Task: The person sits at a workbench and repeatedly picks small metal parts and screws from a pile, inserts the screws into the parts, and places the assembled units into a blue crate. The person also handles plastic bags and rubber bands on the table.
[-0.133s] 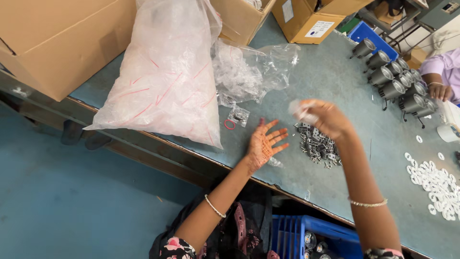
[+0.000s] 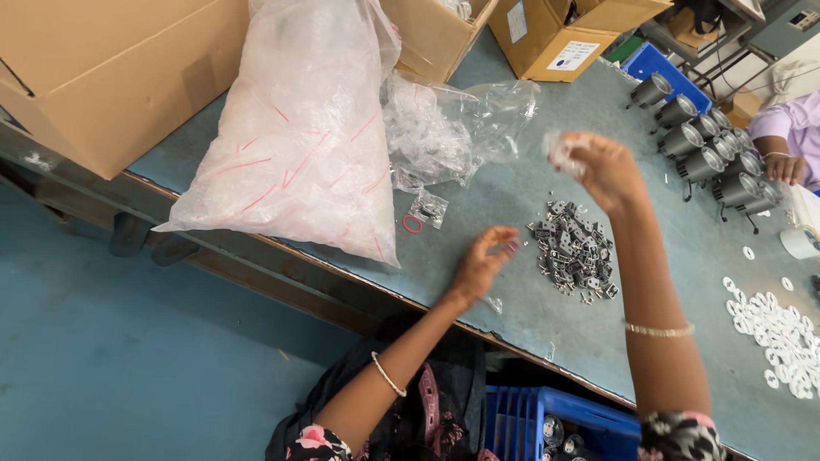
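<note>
Metal clips (image 2: 574, 248) lie piled on the surface (image 2: 512, 196); left hand (image 2: 483, 265), splayed a moment ago, now curls loosely, empty, beside them. Right hand (image 2: 602, 166) remains raised above them, grip pinching a small clear bag (image 2: 559, 152).

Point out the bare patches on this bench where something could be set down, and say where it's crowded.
Bare bench top lies between the crumpled clear bags and the pile of small metal brackets. Another free strip runs between that pile and the row of metal lamp housings. Crowded: the big plastic sack and cardboard boxes at the left, and the white rings at the right.
</note>
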